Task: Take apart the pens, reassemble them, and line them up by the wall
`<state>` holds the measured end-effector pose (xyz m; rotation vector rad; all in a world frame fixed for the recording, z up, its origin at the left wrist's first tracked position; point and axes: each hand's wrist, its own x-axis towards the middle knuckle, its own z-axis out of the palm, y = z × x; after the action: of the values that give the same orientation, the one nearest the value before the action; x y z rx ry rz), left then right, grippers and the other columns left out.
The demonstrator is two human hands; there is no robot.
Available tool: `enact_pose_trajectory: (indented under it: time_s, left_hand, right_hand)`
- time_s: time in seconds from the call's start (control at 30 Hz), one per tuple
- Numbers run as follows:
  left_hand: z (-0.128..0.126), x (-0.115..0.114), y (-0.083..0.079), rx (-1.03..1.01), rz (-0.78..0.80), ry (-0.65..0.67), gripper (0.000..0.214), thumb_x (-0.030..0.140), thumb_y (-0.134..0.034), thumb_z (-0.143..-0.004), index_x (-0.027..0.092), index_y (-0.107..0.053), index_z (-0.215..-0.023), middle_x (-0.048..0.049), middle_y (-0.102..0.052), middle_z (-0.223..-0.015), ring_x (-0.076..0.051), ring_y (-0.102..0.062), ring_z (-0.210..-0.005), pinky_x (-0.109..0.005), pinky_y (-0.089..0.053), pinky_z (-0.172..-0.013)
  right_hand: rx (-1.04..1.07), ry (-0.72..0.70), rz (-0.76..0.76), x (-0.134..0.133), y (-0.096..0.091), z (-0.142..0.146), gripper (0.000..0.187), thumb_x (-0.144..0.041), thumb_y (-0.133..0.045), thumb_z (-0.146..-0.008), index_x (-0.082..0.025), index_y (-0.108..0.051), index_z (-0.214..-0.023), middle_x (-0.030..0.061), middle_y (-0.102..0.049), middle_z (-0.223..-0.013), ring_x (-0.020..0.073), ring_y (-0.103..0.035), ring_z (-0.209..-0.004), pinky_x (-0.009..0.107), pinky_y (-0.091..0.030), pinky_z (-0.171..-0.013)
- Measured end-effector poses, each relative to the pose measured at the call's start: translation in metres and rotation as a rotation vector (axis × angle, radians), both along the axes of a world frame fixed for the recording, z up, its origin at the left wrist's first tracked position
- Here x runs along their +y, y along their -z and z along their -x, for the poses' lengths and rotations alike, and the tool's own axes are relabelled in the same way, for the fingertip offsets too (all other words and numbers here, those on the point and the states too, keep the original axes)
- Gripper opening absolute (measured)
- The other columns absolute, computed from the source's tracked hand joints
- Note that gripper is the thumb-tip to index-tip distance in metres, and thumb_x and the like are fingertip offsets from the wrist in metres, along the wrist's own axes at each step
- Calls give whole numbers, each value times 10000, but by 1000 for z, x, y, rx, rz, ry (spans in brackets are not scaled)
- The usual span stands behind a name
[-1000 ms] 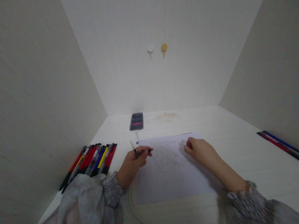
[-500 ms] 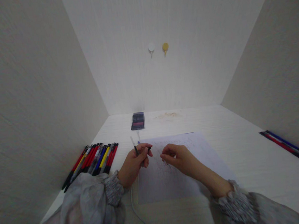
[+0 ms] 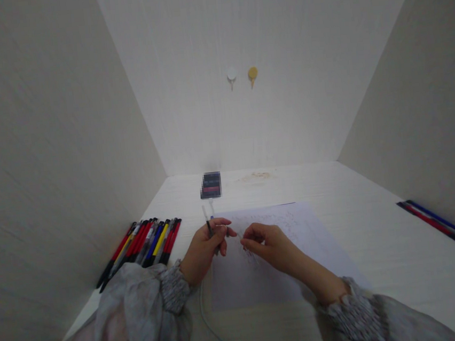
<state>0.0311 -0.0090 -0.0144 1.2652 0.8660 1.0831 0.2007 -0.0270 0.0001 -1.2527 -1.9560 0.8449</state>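
My left hand (image 3: 203, 250) is closed around a slim pen part (image 3: 206, 218) with a dark lower section and a pale, see-through upper end, which points up and away from me. A tiny piece shows at its fingertips, too small to name. Close by on the right, my right hand (image 3: 272, 244) pinches a small, thin, pale piece (image 3: 240, 235), its tip facing my left fingers. Both hands hover over a white sheet of paper (image 3: 259, 293). Small reddish-brown bits or marks (image 3: 249, 254) show on the sheet beneath my right fingers; their kind is unclear.
Several red, yellow, blue and grey pens (image 3: 142, 245) lie in a row by the left wall. More pens (image 3: 442, 225) lie at the right wall. A blurred dark phone-like device (image 3: 210, 185) sits at the back, and a cable (image 3: 204, 312) runs to the front edge.
My right hand has come slightly left, closer to my left fingertips, and a thin pale piece now shows in its pinch. The dark piece at my left fingertips is less visible.
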Motion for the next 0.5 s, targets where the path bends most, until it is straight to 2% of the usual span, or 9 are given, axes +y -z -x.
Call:
enact_pose_trajectory:
  time_s: [0.2, 0.5]
  left_hand:
    - [0, 1, -2, -31, -7, -82, 238, 339, -539, -708, 146, -493, -841, -31, -604, -718, -27, -358, -375, -183, -255, -394]
    - [2, 1, -2, -53, 17, -66, 212, 284, -600, -656, 137, -525, -789, -30, -619, -729, -8, -324, -343, -177, -215, -353]
  right_hand:
    - [39, 0, 27, -2, -3, 1, 137, -268, -492, -723, -152, -557, -692, 8, -591, -630, 85, -493, -540, 201, -377, -505]
    - [28, -46, 31, -3, 0, 6, 153, -283, -488, -729, -155, -567, -702, 3, -586, -602, 83, -497, -523, 193, -372, -488]
